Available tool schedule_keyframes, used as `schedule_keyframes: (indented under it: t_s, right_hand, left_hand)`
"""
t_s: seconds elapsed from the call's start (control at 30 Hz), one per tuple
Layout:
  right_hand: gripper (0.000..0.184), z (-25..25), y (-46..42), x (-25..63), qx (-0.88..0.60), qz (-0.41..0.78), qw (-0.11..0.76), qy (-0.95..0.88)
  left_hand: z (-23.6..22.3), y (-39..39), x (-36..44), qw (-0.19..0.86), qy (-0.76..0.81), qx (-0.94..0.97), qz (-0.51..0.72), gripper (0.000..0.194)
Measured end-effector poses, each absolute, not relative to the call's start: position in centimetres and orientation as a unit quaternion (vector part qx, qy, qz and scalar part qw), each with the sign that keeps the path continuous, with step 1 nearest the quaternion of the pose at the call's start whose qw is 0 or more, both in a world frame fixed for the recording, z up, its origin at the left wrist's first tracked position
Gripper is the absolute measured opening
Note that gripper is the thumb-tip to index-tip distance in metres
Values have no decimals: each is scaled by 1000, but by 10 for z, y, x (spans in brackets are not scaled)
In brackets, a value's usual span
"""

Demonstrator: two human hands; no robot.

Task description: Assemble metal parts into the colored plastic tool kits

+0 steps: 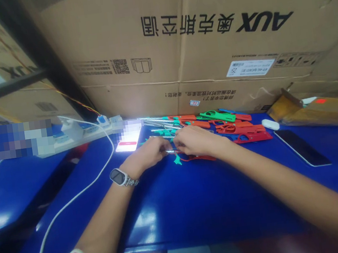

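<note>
My left hand (150, 153), a smart band on its wrist, has its fingers pinched at the silvery metal tip of a long-nosed lighter. My right hand (195, 139) is closed close beside it, bent over the same lighter; its fingers partly hide the grip. Part of a red handle (201, 158) shows below the right hand. A small teal plastic piece (177, 159) lies just under the fingertips. Behind the hands are several long-nosed lighters with metal tubes: an orange one (183, 117), a green one (217, 116) and a red one (253, 136).
A lit phone (129, 136) lies left of the lighters, near a white power strip (87, 133) with a white cable. At right are a dark phone (301, 147), a white earbud case (270, 124) and an open carton (319, 111). A large cardboard box (139, 93) stands behind the blue table (174, 213).
</note>
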State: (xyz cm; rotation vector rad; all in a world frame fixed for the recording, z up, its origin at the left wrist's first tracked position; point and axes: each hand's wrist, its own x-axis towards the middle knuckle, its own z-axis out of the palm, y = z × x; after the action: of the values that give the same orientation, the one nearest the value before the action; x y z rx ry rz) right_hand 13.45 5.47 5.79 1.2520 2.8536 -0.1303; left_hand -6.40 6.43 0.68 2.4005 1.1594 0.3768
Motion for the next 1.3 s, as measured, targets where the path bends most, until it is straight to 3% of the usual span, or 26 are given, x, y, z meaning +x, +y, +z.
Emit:
schedule_keyframes:
  t_s: [0.27,0.47,0.7,0.87,0.97,1.3]
  right_hand:
    - [20,78,46,115,449,-61,122,883]
    - [19,78,46,114,455,-75,136,877]
    - [16,52,51,127,441,-104,43,890]
    - [23,31,37,145,413,-114,-124,895]
    - [24,22,20,158,455,-39,-207,865]
    - [36,4,0,178,481,-36,-178,858]
  left_hand:
    - [5,65,-62,242,400,872,147,19]
    - [6,63,-61,245,399,871,150,18]
    - [6,64,-60,229,399,876,143,18]
    - [8,63,-58,224,407,875,139,19]
    - [10,60,-57,226,406,876,130,20]
    - [13,48,-45,199,401,883,139,29]
